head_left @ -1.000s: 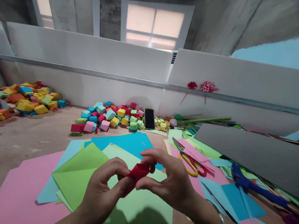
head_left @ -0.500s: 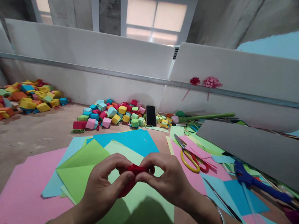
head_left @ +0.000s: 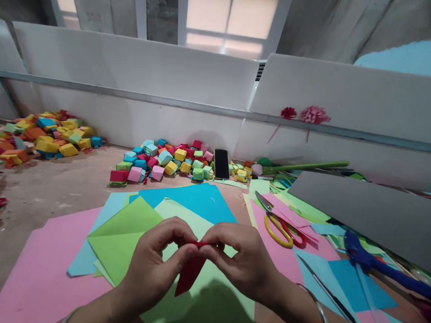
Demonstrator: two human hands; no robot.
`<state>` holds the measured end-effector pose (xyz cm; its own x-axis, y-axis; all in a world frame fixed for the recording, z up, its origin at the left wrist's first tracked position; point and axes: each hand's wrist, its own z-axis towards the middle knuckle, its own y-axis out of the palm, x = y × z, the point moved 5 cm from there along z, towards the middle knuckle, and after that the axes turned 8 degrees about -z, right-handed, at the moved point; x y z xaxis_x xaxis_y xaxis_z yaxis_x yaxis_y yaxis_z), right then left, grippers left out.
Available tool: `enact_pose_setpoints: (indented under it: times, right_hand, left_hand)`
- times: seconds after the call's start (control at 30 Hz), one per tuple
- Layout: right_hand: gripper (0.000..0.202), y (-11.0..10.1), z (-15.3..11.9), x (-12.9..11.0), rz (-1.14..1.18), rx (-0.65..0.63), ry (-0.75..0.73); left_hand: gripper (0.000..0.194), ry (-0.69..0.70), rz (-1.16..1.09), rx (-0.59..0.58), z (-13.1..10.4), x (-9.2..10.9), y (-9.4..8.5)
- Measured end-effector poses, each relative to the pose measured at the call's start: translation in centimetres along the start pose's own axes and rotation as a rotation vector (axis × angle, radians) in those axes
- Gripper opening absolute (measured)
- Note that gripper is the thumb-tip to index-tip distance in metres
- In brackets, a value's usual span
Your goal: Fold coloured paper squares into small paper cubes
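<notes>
Between my two hands is a small folded piece of red paper [head_left: 190,277], with one flap hanging down below the fingers. My left hand [head_left: 162,261] is closed, thumb and forefinger pinching the paper's top edge. My right hand [head_left: 238,259] pinches the same edge from the other side, its fingertips almost touching the left ones. Under the hands lies a pale green sheet [head_left: 224,300]. Left of them, a brighter green sheet with a crease [head_left: 121,238] rests on other coloured paper.
Scissors [head_left: 282,227] lie on pink paper at the right, near a blue-handled tool [head_left: 385,269] and a grey board [head_left: 367,206]. Folded paper cubes [head_left: 170,168] are heaped by the wall beside a phone [head_left: 221,164]. Another heap [head_left: 62,136] sits far left. Pink paper [head_left: 56,268] spreads at left.
The red paper has turned, so its flap now hangs down between my hands. My fingertips have come closer together on its top edge. The view has shifted slightly.
</notes>
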<state>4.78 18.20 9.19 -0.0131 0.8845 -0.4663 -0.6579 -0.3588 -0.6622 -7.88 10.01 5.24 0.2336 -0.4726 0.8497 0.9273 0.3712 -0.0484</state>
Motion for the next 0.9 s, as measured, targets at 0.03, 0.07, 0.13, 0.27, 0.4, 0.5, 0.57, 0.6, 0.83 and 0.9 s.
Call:
enact_pose_setpoints:
  times: [0.03,0.07,0.13,0.27,0.4,0.5,0.57,0.6,0.83,0.9]
  right_hand:
    - [0.010,0.0,0.0,0.1,0.007,-0.003,0.009]
    - [0.009,0.1,0.0,0.2,0.018,-0.012,0.028]
    - [0.008,0.3,0.0,0.5,0.051,-0.037,0.092]
    - [0.016,0.6,-0.3,0.9,0.078,-0.040,0.221]
    - [0.019,0.8,-0.4,1.1,0.091,-0.009,0.271]
    - [0.020,0.9,-0.5,1.7,0.210,0.010,0.347]
    - [0.019,0.8,-0.5,2.5,0.295,0.029,0.399]
    - [0.020,0.8,-0.5,2.8,0.314,0.037,0.412]
    - [0.018,0.6,-0.2,1.8,-0.145,0.090,-0.009]
    - [0.006,0.7,-0.3,1.0,-0.254,0.122,-0.130]
  left_hand:
    - [0.010,-0.010,-0.002,0.001,0.0,0.0,0.0]
    - [0.012,-0.025,-0.010,0.008,0.1,-0.1,-0.1]
    - [0.014,-0.081,-0.062,0.037,0.3,-0.4,-0.3]
    - [0.018,-0.217,-0.212,0.074,0.4,-1.2,-0.4]
    - [0.024,-0.342,-0.318,0.070,0.4,-1.8,-0.2]
    - [0.022,-0.369,-0.289,0.053,0.5,-1.9,-0.1]
    - [0.038,-0.330,-0.220,0.047,0.7,-1.7,-0.2]
    - [0.044,-0.304,-0.175,0.056,0.8,-1.6,-0.3]
    - [0.039,0.024,0.362,0.085,0.5,-0.8,-0.4]
    - [0.041,0.196,0.505,0.058,0.4,0.1,-0.2]
